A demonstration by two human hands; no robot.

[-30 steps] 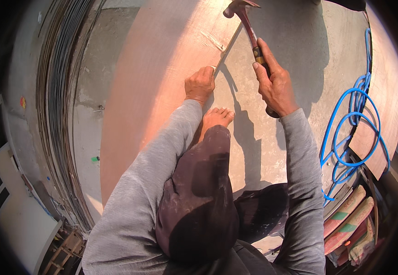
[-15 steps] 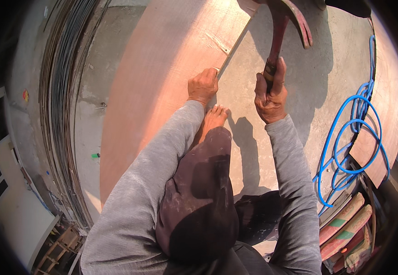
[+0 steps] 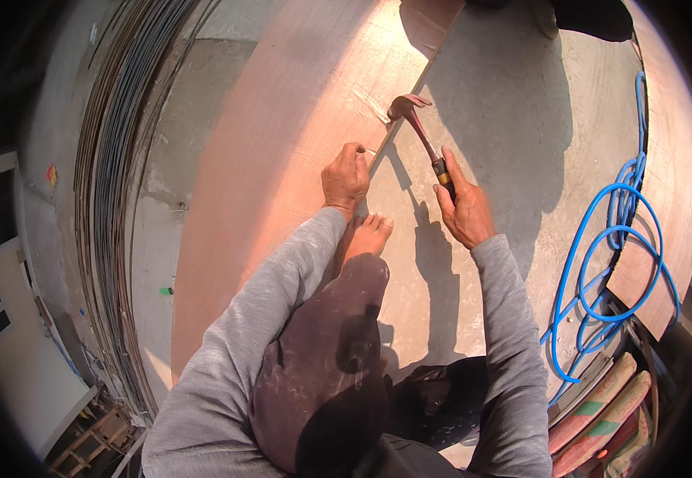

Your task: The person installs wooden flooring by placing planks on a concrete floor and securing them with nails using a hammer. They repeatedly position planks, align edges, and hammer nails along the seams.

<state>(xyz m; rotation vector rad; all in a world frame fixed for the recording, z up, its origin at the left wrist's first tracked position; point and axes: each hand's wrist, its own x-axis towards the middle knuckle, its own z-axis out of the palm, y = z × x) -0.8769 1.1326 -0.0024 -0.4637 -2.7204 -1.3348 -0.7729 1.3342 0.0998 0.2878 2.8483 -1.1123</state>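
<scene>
In my right hand point(image 3: 468, 211) is a claw hammer point(image 3: 418, 127), held by its black-and-yellow grip. Its reddish head is down at the edge of a plywood sheet point(image 3: 274, 135), beside a pale, splintered patch. My left hand point(image 3: 345, 179) is closed and rests on the sheet near that same edge, a short way below the hammer head. A small pale bit shows by its fingertips, but what the fingers hold is too small to make out. Just below the left hand, my bare foot point(image 3: 368, 235) is by the sheet's edge.
Long thin metal rods point(image 3: 111, 151) lie bundled on the left. On the right, a coiled blue hose point(image 3: 585, 295) overlaps another plywood sheet point(image 3: 668, 175), above stacked red-and-green sacks point(image 3: 601, 410). Part of another person's dark clothing point(image 3: 597, 17) shows at the top right.
The hammer has come down from a raised position to the plywood edge, and my right hand has lowered with it. My left hand has shifted slightly down and left in view.
</scene>
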